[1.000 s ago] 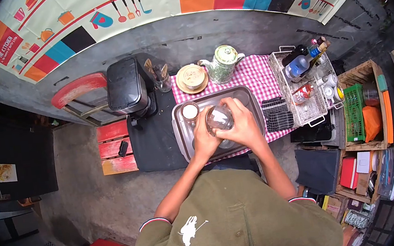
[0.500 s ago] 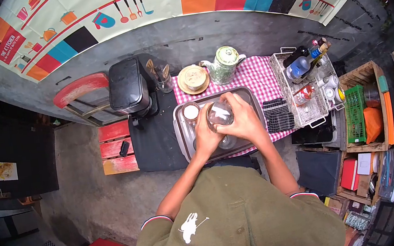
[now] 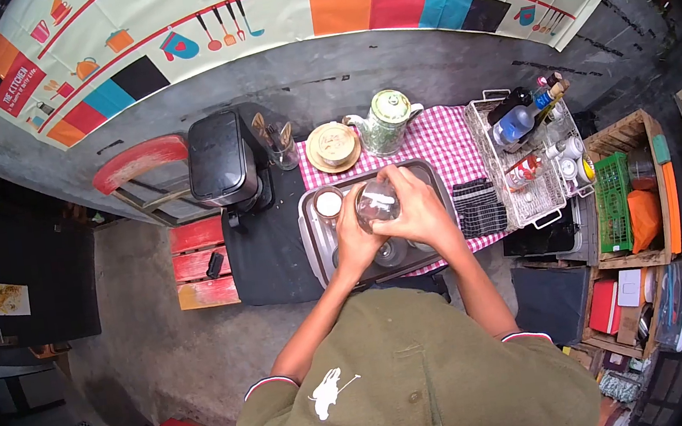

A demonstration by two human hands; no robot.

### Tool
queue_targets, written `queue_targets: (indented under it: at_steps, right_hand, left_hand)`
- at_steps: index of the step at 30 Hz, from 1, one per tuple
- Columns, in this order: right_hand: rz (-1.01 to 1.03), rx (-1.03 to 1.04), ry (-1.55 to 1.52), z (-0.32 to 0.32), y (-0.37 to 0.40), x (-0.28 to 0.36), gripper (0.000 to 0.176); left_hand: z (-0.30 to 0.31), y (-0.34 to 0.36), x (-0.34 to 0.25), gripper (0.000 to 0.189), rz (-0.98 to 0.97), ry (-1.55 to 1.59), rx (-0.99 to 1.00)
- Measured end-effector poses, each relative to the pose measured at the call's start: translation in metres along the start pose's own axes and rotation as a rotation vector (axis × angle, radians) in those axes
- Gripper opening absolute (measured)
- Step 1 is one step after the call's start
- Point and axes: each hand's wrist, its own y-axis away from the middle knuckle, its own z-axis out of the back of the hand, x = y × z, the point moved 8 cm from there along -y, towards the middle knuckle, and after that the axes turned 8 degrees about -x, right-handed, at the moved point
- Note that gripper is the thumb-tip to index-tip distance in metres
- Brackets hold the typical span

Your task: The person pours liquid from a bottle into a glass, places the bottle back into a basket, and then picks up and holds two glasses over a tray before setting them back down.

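Observation:
Both hands are around a clear glass jar [image 3: 378, 202] above the tray. My left hand [image 3: 354, 237] is wrapped round its left side, and my right hand [image 3: 418, 211] grips its right side with the fingers curled over the far edge. The tray [image 3: 442, 180] is brown with a pale inner surface. On it, left of the jar, stands a small container [image 3: 328, 203] with white contents. Below my hands another round glass piece [image 3: 391, 252] rests on the tray, partly hidden.
Behind the tray are a cup on a saucer [image 3: 333, 146], a green teapot [image 3: 389, 121] and a glass of utensils [image 3: 284, 154]. A black appliance [image 3: 219, 157] stands at left. A dark cloth [image 3: 480, 206] and a wire rack [image 3: 536, 201] with bottles lie at right.
The view has shifted slightly. Both hands still hold the jar, which looks a little more upright and sits slightly lower between them.

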Motion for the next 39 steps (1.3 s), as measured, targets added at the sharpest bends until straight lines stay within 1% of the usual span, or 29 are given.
queue_targets:
  at_steps: [6, 8, 14, 22, 26, 27, 30, 31, 34, 35, 39]
  right_hand:
    - [-0.004, -0.028, -0.002, 0.003, 0.000, -0.004, 0.066]
    - [-0.021, -0.044, -0.006, 0.006, 0.001, -0.006, 0.067]
    - [-0.083, -0.068, 0.000, 0.016, 0.007, -0.015, 0.065]
    - [-0.107, -0.082, -0.030, 0.029, 0.009, -0.023, 0.064]
    - [-0.122, -0.050, -0.129, 0.033, 0.006, -0.031, 0.066]
    - [-0.133, -0.054, -0.165, 0.034, 0.006, -0.033, 0.063]
    - [-0.187, -0.047, -0.216, 0.039, 0.005, -0.044, 0.063]
    - [-0.188, -0.047, -0.227, 0.040, 0.005, -0.048, 0.064]
    - [-0.176, -0.114, -0.293, 0.041, 0.004, -0.060, 0.065]
    - [-0.184, -0.132, -0.362, 0.040, 0.004, -0.067, 0.064]
    - [-0.182, -0.177, -0.462, 0.046, 0.003, -0.079, 0.061]
  left_hand:
    - [-0.004, -0.001, 0.000, 0.085, 0.028, 0.029, 0.022]
    - [-0.008, -0.001, 0.005, 0.084, 0.052, 0.057, 0.040]
    - [-0.014, -0.007, -0.003, 0.081, 0.040, 0.056, 0.083]
    - [-0.025, -0.006, -0.003, 0.083, 0.078, 0.110, 0.076]
    - [-0.028, -0.007, -0.005, 0.085, 0.078, 0.087, 0.066]
    - [-0.029, -0.009, -0.003, 0.088, 0.081, 0.128, 0.040]
    - [-0.031, -0.010, -0.002, 0.087, 0.095, 0.133, 0.002]
    - [-0.032, -0.011, -0.003, 0.086, 0.068, 0.096, -0.002]
    - [-0.036, -0.016, 0.002, 0.085, 0.069, 0.122, -0.014]
    - [-0.036, -0.019, 0.002, 0.085, 0.059, 0.098, -0.021]
    - [-0.042, -0.024, 0.013, 0.085, 0.109, 0.033, -0.023]
